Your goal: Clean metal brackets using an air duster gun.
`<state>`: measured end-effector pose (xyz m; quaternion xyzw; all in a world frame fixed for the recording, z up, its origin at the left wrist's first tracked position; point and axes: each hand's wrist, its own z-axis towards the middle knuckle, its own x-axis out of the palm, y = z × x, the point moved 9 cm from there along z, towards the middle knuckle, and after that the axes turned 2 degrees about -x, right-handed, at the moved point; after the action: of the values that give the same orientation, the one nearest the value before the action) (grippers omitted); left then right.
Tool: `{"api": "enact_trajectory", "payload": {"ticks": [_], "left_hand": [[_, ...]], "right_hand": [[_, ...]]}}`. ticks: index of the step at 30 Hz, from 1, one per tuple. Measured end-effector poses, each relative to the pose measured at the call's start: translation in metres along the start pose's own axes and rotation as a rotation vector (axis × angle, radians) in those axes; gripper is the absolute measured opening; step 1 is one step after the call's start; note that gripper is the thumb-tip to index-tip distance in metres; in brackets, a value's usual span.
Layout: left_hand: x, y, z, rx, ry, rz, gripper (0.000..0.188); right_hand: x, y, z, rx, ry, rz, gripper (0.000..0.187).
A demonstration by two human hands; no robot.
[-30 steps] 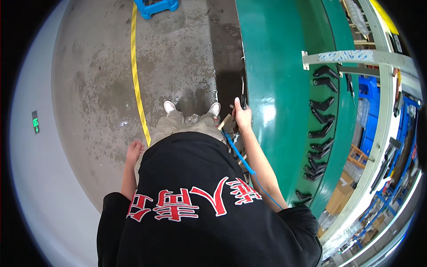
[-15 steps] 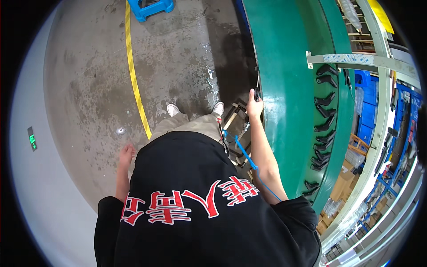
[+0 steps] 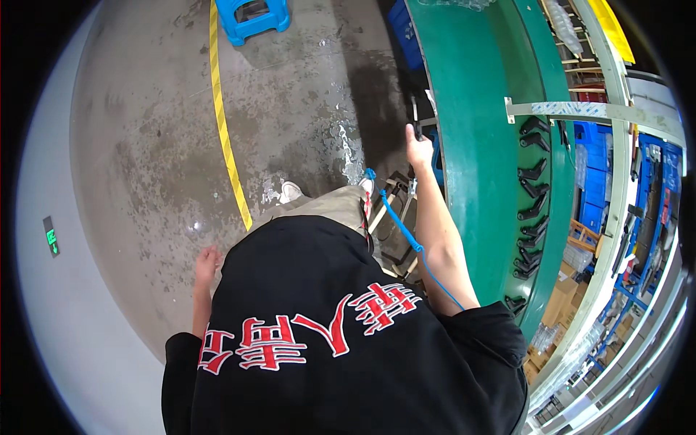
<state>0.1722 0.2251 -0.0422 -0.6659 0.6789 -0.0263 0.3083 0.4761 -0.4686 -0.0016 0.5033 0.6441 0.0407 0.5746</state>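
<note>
- The person stands on a stained concrete floor, seen from above, in a black shirt with red lettering across the back.
- The right hand reaches forward along the near edge of the green conveyor, closed around a small dark object whose kind is too small to tell.
- The left hand hangs at the person's side over the floor, fingers loosely spread, holding nothing and touching nothing.
- The two hands are well apart, one on either side of the body.
- A blue coiled cord runs from near the waist back along the inside of the right forearm.
- A wooden stool or frame sits low just beside the person's legs, between them and the conveyor.
- A row of black handle-shaped parts lies along the far strip of the conveyor belt.
- A pale metal bar crosses above the belt.
- A yellow line painted on the floor runs away from the person toward a blue plastic stool.
- Blue crates stand on the far side of the conveyor.
</note>
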Motion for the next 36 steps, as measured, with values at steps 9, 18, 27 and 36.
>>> {"api": "enact_trajectory", "payload": {"ticks": [9,18,27,36], "left_hand": [[0.014,0.062,0.091,-0.042,0.203,-0.219,0.03],[0.068,-0.1,0.088,0.005,0.263,-0.055,0.031],[0.322,-0.432,0.008,0.168,0.817,-0.161,0.034],[0.601,-0.469,-0.003,0.017,0.866,0.018,0.04]], "right_hand": [[0.032,-0.038,-0.069,0.168,0.266,-0.254,0.068],[-0.019,-0.021,-0.078,0.232,0.061,-0.227,0.061],[-0.045,-0.018,-0.069,0.292,-0.313,0.224,0.044],[-0.053,-0.04,-0.154,0.364,-0.556,0.332,0.034]]}}
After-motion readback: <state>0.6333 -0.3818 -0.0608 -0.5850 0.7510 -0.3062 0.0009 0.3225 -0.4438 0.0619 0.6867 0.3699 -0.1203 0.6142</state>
